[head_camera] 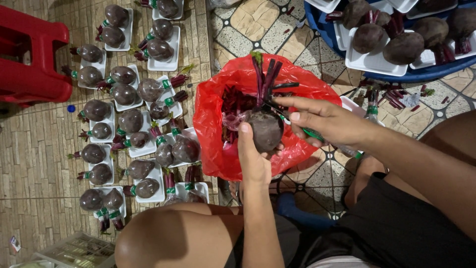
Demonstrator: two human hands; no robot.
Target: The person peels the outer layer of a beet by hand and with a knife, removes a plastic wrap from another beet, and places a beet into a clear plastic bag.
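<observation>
light: bright, even, from overhead | glare: sheen on the red bag (233, 99) just beyond the left hand (254, 159) | shadows: soft, under the knees | focus: sharp centre, slight softness near edges | distortion: wide-angle bending at frame edges

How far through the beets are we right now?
Done: many wrapped trays of beets lie on the floor. In hand: the left hand holds one beet over the red bag; the right hand works its stems. Left: unwrapped beets in the blue tub.
</observation>
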